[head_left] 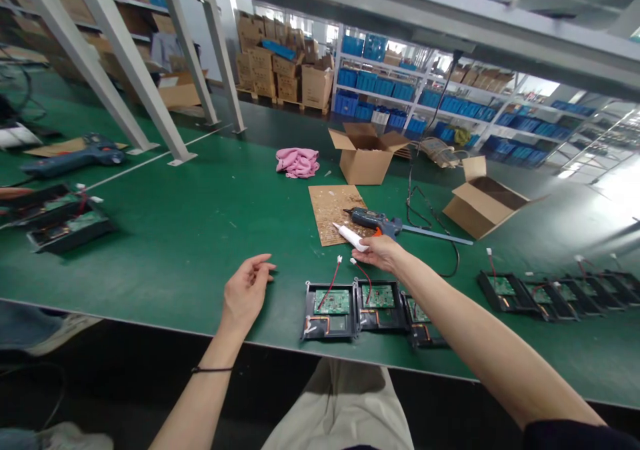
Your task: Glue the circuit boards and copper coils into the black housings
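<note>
My right hand [377, 253] grips a white tube [353, 238] with a pointed pink-tinged nozzle, held over the near edge of a stained brown board [325, 211]. Just beyond it lies a dark glue gun [367, 218] with an orange trigger and a long glue stick out of its back. My left hand [246, 290] hovers by the table, fingers loosely apart, holding nothing. Between my arms sit black plastic housings with green circuit boards: a left one [330, 311], a middle one [381, 305], and a third [419, 320] partly hidden by my right forearm. Red-black leads with white plugs rise from two.
More housings [545, 297] stand in a row at right. Open cardboard boxes [367, 160] [483, 203] and a pink cloth [298, 162] lie farther back. At left are another glue gun [75, 159], housings [70, 223] and a co-worker's fingers. Metal posts [130, 70] rise from the green table.
</note>
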Demonstrator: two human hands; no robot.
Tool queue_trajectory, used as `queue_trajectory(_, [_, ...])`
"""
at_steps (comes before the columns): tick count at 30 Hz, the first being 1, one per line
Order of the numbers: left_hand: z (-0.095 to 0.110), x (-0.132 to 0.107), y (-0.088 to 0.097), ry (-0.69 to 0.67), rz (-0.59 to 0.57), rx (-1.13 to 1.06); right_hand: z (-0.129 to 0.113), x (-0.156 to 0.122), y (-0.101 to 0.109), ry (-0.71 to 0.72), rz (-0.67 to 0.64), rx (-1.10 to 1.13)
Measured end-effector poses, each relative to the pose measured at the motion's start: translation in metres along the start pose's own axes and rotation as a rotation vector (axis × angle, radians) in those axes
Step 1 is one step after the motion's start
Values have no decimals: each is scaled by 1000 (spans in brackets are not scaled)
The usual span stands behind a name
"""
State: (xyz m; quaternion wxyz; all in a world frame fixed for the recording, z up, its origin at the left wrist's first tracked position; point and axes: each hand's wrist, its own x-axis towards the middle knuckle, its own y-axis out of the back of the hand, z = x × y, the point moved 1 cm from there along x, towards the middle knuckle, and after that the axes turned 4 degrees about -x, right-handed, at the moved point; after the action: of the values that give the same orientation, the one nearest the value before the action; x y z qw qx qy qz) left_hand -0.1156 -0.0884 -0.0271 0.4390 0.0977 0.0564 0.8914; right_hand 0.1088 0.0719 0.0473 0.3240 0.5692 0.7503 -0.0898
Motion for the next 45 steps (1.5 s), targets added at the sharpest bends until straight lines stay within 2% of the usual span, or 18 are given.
queue_trajectory(5, [0, 4, 0, 2, -10, 12, -1, -18, 22, 76, -16, -192])
queue_trajectory(9, [11, -9, 3, 65, -25, -16, 10, -49, 60, 290, 65, -391])
queue_trajectory(13, [26, -50, 7, 82, -153, 25, 46, -90, 115, 476, 309, -598])
queue_trajectory(16, [30, -84, 5, 43, -282, 168, 86, -113, 146, 447, 482, -723])
queue_trajectory(18, [28, -100, 0, -29, -343, 326, 112, -121, 155, 402, 502, -777])
queue_trajectory(22, [15, -109, -14, -238, -351, 520, 142, -121, 155, 355, 399, -816])
queue_trajectory(26, [11, -104, -22, -321, -317, 573, 145, -114, 152, 328, 358, -815])
queue_trajectory(32, [17, -102, -24, -321, -310, 582, 142, -108, 151, 312, 313, -795])
queue_trajectory(39, [22, -98, -23, -289, -297, 551, 140, -99, 155, 338, 357, -840])
queue_trajectory(45, [24, -95, -20, -243, -309, 526, 137, -94, 149, 370, 335, -868])
